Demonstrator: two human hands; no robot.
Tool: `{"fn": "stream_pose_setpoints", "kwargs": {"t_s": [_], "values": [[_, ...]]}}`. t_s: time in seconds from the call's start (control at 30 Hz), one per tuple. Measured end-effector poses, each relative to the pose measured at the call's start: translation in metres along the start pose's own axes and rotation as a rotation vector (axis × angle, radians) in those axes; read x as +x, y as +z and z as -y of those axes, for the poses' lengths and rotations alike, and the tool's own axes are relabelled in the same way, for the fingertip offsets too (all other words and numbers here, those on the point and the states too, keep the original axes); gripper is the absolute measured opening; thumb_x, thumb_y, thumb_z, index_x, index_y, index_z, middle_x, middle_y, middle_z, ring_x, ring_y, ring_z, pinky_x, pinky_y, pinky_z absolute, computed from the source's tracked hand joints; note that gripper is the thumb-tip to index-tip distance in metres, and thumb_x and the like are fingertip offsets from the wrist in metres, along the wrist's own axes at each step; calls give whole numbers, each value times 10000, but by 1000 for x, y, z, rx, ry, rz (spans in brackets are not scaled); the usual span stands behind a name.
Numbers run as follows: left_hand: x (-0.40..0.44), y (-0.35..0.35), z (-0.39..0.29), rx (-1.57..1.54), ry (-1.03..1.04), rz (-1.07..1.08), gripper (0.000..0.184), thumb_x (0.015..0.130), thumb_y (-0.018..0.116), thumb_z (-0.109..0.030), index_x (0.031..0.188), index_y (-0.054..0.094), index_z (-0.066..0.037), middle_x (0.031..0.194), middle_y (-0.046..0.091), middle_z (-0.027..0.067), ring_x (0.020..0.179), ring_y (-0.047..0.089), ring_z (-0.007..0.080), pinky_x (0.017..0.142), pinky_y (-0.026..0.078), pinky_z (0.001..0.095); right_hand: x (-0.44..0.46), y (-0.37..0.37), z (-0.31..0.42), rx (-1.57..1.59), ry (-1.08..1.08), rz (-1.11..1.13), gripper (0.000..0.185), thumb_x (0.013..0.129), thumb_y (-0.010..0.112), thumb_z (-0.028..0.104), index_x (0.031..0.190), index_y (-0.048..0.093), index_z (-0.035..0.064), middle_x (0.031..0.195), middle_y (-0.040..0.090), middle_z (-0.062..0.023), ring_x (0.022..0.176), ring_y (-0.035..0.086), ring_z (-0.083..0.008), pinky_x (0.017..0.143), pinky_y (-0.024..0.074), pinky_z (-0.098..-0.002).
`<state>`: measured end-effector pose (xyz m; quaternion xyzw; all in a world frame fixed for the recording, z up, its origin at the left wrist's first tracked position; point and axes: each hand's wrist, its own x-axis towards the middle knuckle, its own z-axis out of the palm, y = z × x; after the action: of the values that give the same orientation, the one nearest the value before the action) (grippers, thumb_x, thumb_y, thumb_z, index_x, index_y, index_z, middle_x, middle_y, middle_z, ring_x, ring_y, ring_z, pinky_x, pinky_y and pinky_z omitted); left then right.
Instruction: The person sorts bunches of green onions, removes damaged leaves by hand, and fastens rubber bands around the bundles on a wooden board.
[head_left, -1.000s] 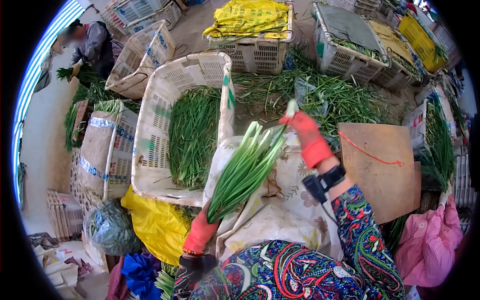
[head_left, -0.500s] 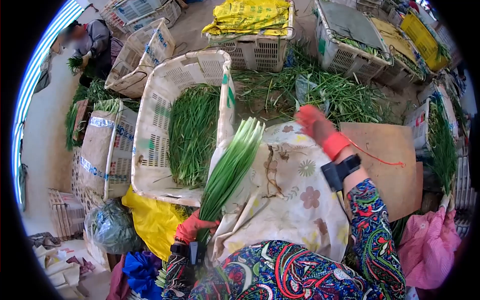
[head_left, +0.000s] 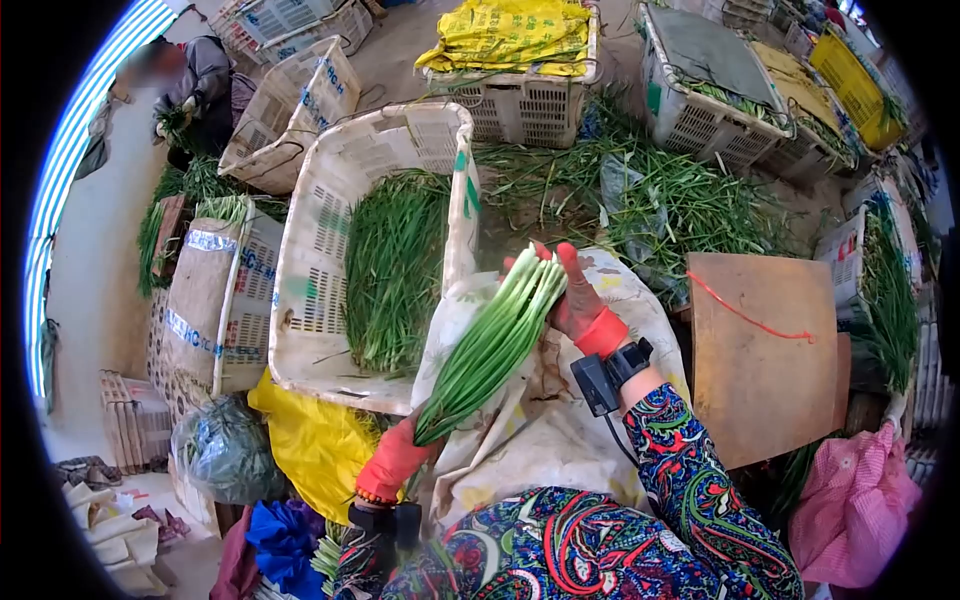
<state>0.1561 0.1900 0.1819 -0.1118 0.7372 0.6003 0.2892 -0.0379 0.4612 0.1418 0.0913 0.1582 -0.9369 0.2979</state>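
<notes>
A bundle of green stalks with pale white ends [head_left: 490, 345] lies slantwise over the flowered cloth [head_left: 640, 300] on my lap. My left hand [head_left: 397, 458], in a red glove, is wrapped round the leafy lower end. At the white ends is my right hand [head_left: 572, 300], also red-gloved, its thumb raised on the right side and other fingers partly hidden behind the stalks. Its palm is against the bundle. Just left of the bundle stands a white crate [head_left: 290, 310] with loose green stalks [head_left: 395, 270] inside.
Ahead, cut greens [head_left: 690, 210] are strewn on the floor. A brown board [head_left: 765, 370] with a red string is at the right, near a pink checked cloth [head_left: 850, 500]. A yellow bag [head_left: 315, 440] lies left. A person [head_left: 200, 90] holds greens at the upper left.
My right hand has come back from the right to the white ends of the bundle. The stalk it held at first is no longer apart from the others. The bundle tilts further right.
</notes>
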Motion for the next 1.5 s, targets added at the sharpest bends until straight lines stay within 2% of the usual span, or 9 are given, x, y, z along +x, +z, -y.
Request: {"fn": "stream_pose_setpoints", "kwargs": {"t_s": [0.13,0.37,0.5,0.97,1.17,1.33,1.4,1.43,1.5], "values": [[4,-5,-13,597,182,-97,605,708,553,-51,1285,391,-133,939,577,224,901,546,378,735,463,381,-5,29,12,-262,-48,-98,573,756,670,205,1244,391,92,989,565,-93,946,565,-250,825,466,-397],[38,-7,-84,629,362,-134,835,643,678,-64,1358,247,-68,1234,450,189,1137,452,298,917,381,345,-24,121,93,-524,-326,228,367,756,619,90,1105,519,39,971,599,-100,883,589,-207,778,486,-335],[61,-22,-111,893,733,-276,1058,532,767,-234,1381,150,-95,1405,199,134,1302,134,354,1072,148,438,-69,219,167,-718,-759,367,182,802,582,103,962,558,19,1030,604,-123,958,577,-205,816,480,-329],[38,7,-208,840,1066,-420,541,686,624,-37,1206,497,-115,1222,488,83,1204,364,340,1014,279,431,-59,228,180,-1194,-816,242,100,819,541,4,912,569,27,1044,594,-155,1065,522,-209,940,379,-299],[71,76,-271,1114,1443,-532,576,738,607,-246,1269,414,-136,1298,411,56,1241,311,312,1019,238,480,-61,218,134,-1140,-668,172,136,816,573,40,952,569,30,988,615,-83,960,555,-153,887,411,-292],[117,97,-211,1155,1297,-393,594,744,585,-351,1270,409,-137,1158,488,94,1216,308,373,989,226,552,-81,225,127,-1053,-725,145,119,814,566,37,934,568,39,940,616,-65,905,565,-136,840,426,-266],[137,76,-156,1298,1052,-239,578,730,589,-338,1254,432,-149,1042,568,96,1099,450,326,918,341,510,-89,227,136,-1111,-808,137,126,815,565,38,940,559,39,925,612,-60,867,566,-127,825,429,-256],[144,61,-140,1350,392,95,572,687,604,-331,1217,476,-156,917,621,98,914,572,291,795,450,431,-90,228,142,-1125,-874,140,123,816,563,38,939,557,38,921,611,-59,863,566,-126,823,429,-256],[129,35,-130,1536,368,253,512,695,575,-362,1154,532,-139,921,627,131,859,603,263,725,476,389,-89,227,151,-1151,-1013,147,118,818,561,38,936,553,35,912,610,-57,853,564,-123,820,428,-256]]}}
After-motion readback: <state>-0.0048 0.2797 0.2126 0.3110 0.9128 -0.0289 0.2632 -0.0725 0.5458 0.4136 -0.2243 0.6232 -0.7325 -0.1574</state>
